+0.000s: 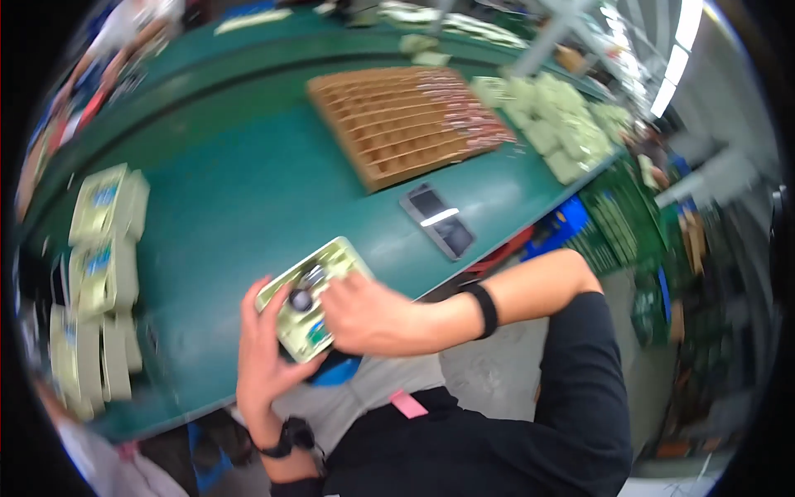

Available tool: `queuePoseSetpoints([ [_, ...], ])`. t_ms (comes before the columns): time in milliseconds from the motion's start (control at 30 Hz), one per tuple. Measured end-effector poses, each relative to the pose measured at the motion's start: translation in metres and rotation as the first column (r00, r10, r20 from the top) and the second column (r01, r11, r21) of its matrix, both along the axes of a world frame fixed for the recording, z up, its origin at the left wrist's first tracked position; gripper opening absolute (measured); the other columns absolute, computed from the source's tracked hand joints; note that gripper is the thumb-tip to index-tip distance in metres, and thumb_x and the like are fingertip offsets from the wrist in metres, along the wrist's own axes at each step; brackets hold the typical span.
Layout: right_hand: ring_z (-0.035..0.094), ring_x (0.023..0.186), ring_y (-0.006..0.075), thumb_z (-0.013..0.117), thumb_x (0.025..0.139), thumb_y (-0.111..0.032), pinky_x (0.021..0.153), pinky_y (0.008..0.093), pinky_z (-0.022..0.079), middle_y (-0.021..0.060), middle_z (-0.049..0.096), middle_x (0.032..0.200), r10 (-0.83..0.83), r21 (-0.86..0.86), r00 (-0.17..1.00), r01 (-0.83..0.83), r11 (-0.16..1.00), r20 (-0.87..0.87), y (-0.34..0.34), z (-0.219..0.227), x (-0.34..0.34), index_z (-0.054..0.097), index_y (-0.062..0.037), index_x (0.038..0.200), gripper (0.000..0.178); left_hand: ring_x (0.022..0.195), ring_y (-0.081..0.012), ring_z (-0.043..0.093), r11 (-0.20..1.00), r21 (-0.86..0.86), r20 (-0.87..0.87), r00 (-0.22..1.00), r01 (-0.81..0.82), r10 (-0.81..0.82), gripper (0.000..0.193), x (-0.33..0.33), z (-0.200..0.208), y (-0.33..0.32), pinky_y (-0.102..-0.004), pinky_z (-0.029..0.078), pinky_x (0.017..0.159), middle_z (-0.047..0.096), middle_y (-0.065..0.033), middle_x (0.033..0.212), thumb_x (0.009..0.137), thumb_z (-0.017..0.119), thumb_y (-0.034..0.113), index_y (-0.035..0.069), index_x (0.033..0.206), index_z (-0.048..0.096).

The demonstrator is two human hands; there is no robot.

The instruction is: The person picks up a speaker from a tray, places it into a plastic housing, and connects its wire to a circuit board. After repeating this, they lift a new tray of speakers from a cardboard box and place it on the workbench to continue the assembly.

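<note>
A pale green plastic housing (343,252), shaped like a shallow tray, is held tilted above the near edge of the table. My left hand (263,352) grips it from the left, thumb along the near side and fingers around the far end. Inside the housing are a dark round part (300,300), a shiny metallic piece beside it and a small green circuit board (317,333). Over its right half, my right hand (373,319) is closed with the fingertips reaching inside. Whatever those fingers pinch is hidden by the hand.
Similar housings (103,273) stand stacked along the left. A divided cardboard tray (389,137), partly filled with small reddish parts, lies beyond a phone-like device (439,221). Bagged pale green pieces (559,124) sit at far right, near green crates (613,215). People work at upper and lower left.
</note>
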State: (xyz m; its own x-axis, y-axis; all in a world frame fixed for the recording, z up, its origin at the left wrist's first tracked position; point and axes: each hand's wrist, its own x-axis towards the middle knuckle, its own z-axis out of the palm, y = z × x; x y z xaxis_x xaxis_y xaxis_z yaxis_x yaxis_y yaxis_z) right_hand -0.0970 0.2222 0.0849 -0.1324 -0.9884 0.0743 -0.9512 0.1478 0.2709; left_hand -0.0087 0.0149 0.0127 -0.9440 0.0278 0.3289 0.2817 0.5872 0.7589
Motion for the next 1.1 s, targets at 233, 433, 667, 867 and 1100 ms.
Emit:
queuePoseSetpoints([
  [233, 0.063, 0.09, 0.028, 0.072, 0.072, -0.019, 0.071, 0.0373, 0.049, 0.0114, 0.066, 0.088, -0.111, 0.029, 0.994, 0.111, 0.993, -0.006, -0.002, -0.011, -0.007, 0.076, -0.0029, 0.078, 0.017, 0.135, -0.0474, 0.048, 1.0, 0.001, 0.02, 0.999, 0.029, -0.029, 0.108, 0.001, 0.001, 0.004, -0.0522, 0.047, 0.107, 0.036, -0.0241, 0.156, 0.057, 0.093, 0.025, 0.009, 0.153, 0.045],
  [433, 0.065, 0.101, 0.0278, 0.077, 0.073, -0.021, 0.08, 0.0384, 0.053, 0.0078, 0.07, 0.097, -0.187, 0.005, 0.973, 0.188, 0.982, 0.134, -0.007, -0.006, -0.037, 0.078, -0.0085, 0.077, 0.013, 0.14, -0.0462, 0.045, 0.997, 0.028, 0.03, 0.997, 0.066, -0.067, 0.106, -0.006, 0.001, 0.006, -0.0511, 0.042, 0.112, 0.032, -0.0247, 0.158, 0.061, 0.09, 0.031, 0.007, 0.153, 0.044],
  [667, 0.063, 0.107, 0.0317, 0.081, 0.074, -0.027, 0.082, 0.0452, 0.053, 0.0092, 0.066, 0.109, 0.051, 0.066, 0.894, -0.089, 0.994, 0.444, -0.025, -0.015, -0.073, 0.077, -0.01, 0.089, 0.023, 0.136, -0.0475, 0.048, 0.953, -0.188, -0.229, 0.954, -0.237, 0.193, 0.089, 0.049, 0.041, -0.019, -0.0541, 0.041, 0.111, 0.037, -0.0265, 0.156, 0.071, 0.086, 0.032, 0.007, 0.149, 0.048],
  [867, 0.064, 0.104, 0.034, 0.086, 0.078, -0.041, 0.082, 0.0482, 0.053, 0.0129, 0.058, 0.111, 0.03, 0.124, 0.714, -0.163, 0.979, 0.7, 0.013, 0.011, -0.057, 0.067, -0.0081, 0.099, 0.044, 0.127, -0.0311, 0.056, 0.294, -0.221, -0.463, 0.365, -0.93, 0.808, 0.049, 0.141, 0.095, -0.112, -0.0375, 0.048, 0.092, 0.056, -0.0162, 0.143, 0.094, 0.071, 0.013, 0.001, 0.139, 0.057],
  [1100, 0.061, 0.099, 0.0344, 0.083, 0.078, -0.035, 0.084, 0.0461, 0.052, 0.0154, 0.063, 0.099, 0.15, -0.395, 0.948, -0.028, 0.918, 0.282, -0.089, -0.014, -0.165, 0.068, -0.0071, 0.101, 0.039, 0.118, -0.0309, 0.061, 0.291, -0.363, -0.281, 0.402, -0.885, 0.872, 0.048, 0.165, 0.105, -0.157, -0.0365, 0.052, 0.086, 0.055, -0.0147, 0.14, 0.094, 0.075, 0.019, 0.006, 0.137, 0.06],
])
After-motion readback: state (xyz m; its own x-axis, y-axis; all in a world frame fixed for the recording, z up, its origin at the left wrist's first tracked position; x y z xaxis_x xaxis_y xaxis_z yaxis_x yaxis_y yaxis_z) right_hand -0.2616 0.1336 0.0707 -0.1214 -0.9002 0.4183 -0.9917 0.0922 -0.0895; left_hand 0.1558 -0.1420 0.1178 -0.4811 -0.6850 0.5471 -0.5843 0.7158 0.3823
